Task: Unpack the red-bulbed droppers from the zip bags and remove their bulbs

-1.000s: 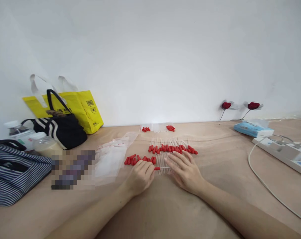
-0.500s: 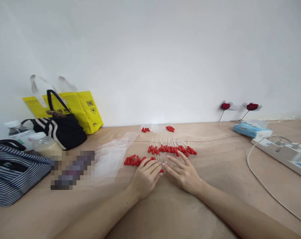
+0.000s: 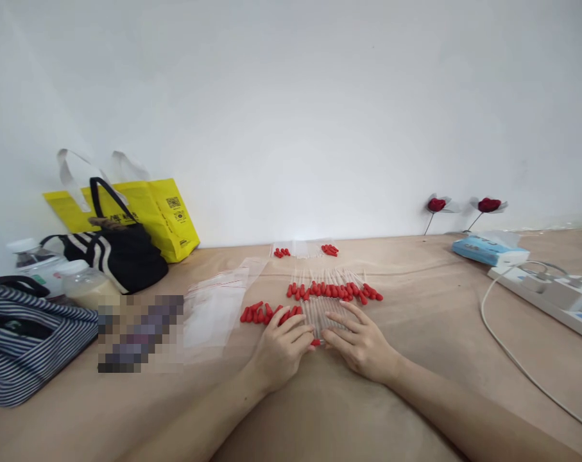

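My left hand [image 3: 283,350] is closed, its fingertips pinching a red rubber bulb [image 3: 314,342] whose end shows beside them. Close on its right, my right hand [image 3: 362,343] is bent over, with its fingertips at a clear glass dropper tube that meets the bulb; its thumb is hidden. Beyond and between the hands lies a row of bare clear tubes [image 3: 314,311]. Loose red bulbs [image 3: 256,313] are piled by my left hand, which partly covers them. Farther back, a row of droppers with red bulbs [image 3: 329,290] lies with the tubes pointing away.
Clear zip bags [image 3: 211,317] lie at left, beside a blurred-out patch. Bagged red-bulb droppers [image 3: 282,252] are near the wall. A yellow bag [image 3: 175,224], black bag [image 3: 131,256], jars and a striped bag [image 3: 31,346] stand left. Tissues [image 3: 487,250], a power strip [image 3: 545,295] and cable are right.
Both hands have moved slightly nearer to me, and the right one a little to the right. The bulb between them came along. More of the bare tubes show now.
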{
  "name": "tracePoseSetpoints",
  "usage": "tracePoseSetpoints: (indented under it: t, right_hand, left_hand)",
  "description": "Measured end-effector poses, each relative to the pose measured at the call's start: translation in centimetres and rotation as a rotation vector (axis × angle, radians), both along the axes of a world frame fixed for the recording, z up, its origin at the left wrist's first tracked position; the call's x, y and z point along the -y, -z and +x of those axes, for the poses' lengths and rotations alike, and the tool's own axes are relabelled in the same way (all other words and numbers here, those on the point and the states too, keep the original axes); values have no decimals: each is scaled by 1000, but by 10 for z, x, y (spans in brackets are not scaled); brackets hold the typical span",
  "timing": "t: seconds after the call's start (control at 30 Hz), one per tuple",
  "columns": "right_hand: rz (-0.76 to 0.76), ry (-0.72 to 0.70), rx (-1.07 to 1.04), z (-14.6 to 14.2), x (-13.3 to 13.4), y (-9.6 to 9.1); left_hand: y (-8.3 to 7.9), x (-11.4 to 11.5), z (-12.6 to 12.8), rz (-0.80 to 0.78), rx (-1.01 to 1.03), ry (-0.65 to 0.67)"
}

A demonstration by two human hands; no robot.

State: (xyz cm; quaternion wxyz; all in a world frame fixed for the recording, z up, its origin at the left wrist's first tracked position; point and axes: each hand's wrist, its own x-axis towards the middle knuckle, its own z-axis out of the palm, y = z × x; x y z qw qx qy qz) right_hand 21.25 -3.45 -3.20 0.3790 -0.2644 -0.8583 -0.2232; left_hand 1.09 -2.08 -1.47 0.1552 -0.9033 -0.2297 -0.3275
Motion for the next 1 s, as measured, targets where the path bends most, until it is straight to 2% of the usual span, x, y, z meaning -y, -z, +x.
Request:
tracePoseSetpoints:
  t: [1.0]
  right_hand:
    - [40, -1, -18, -3, 1, -1]
  left_hand:
    - [2, -1, -2, -100, -1, 36]
